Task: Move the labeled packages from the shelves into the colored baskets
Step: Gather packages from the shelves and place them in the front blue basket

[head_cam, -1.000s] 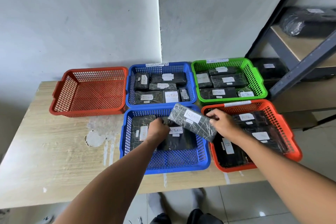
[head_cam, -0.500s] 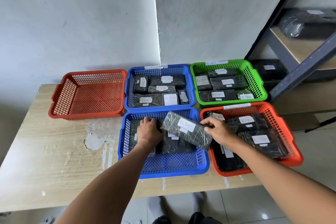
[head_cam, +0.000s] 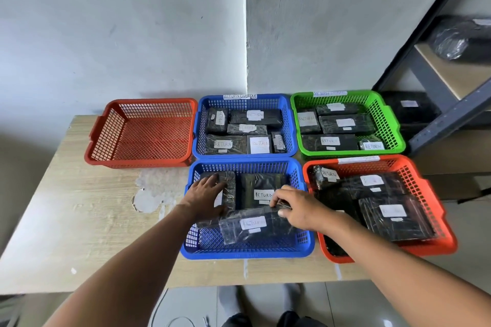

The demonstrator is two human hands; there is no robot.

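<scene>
**A:** Head view: the right hand (head_cam: 297, 210) has a black wrapped package (head_cam: 255, 224) down in the near blue basket (head_cam: 247, 253). Its fingers curl over the package's far right corner and the thumb presses the top, so it has that corner pinched. The white label sits just left of those fingertips.

**B:** And the left hand (head_cam: 206, 194)?

**A:** Fingers straight and spread, lying flat on an upright package (head_cam: 229, 186) at the basket's left. It grips nothing, only steadies it. Between the two hands a third package (head_cam: 261, 190) marked RETURN lies just beyond the right fingertips.

**B:** So what might go wrong?

**A:** The package under the right hand looks tilted, its left end lapping over the one beneath the left palm. If it is let go like that, I'd expect it to rest crooked or slide toward the near wall. The wrap looks glossy, so a corner pinch could slip.

**B:** Anything else?

**A:** Its label reads roughly RETURN, but the writing is blurred, and the far blue basket (head_cam: 244, 152) carries a RETURN OVERDUE tag. A misread would put it in the wrong bin. More packages wait on the shelf (head_cam: 451, 71), far right of the fingers.
</scene>
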